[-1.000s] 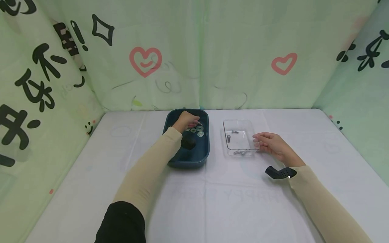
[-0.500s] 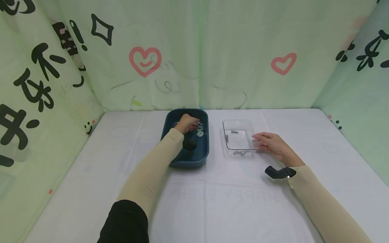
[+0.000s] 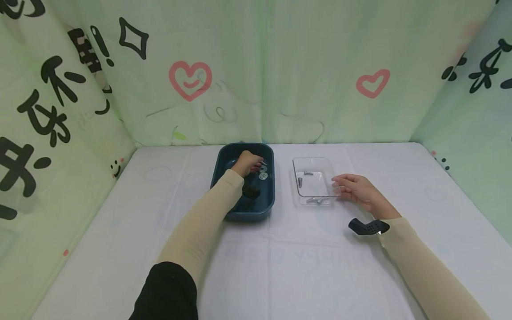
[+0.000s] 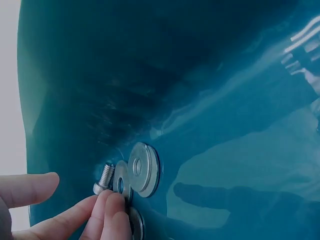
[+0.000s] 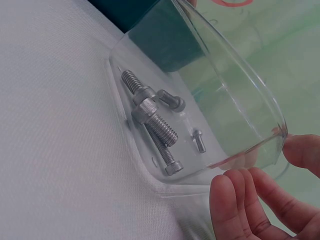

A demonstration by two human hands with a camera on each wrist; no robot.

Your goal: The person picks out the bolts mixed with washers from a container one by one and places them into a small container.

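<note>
In the head view my left hand (image 3: 247, 163) reaches into a dark blue tray (image 3: 250, 216). The left wrist view shows its fingertips touching a small socket-head bolt (image 4: 106, 176) that stands beside metal washers (image 4: 141, 169) on the tray floor; the thumb lies apart from the bolt. My right hand (image 3: 356, 190) rests at the right side of a clear plastic box (image 3: 316, 197). Its fingertips touch the outside of the wall and the thumb is at a rim corner. Several socket-head bolts (image 5: 154, 120) of different sizes lie inside the box.
A white cloth (image 3: 248, 266) covers the table. Green printed curtains (image 3: 312, 89) stand behind and at both sides. A black wrist device (image 3: 369, 227) sits on the right wrist. The tray and the box are side by side with a gap between them.
My left hand has shifted slightly right and down inside the tray, covering some washers. A bolt near the box's left wall has changed its tilt between frames. My right hand stays in place.
</note>
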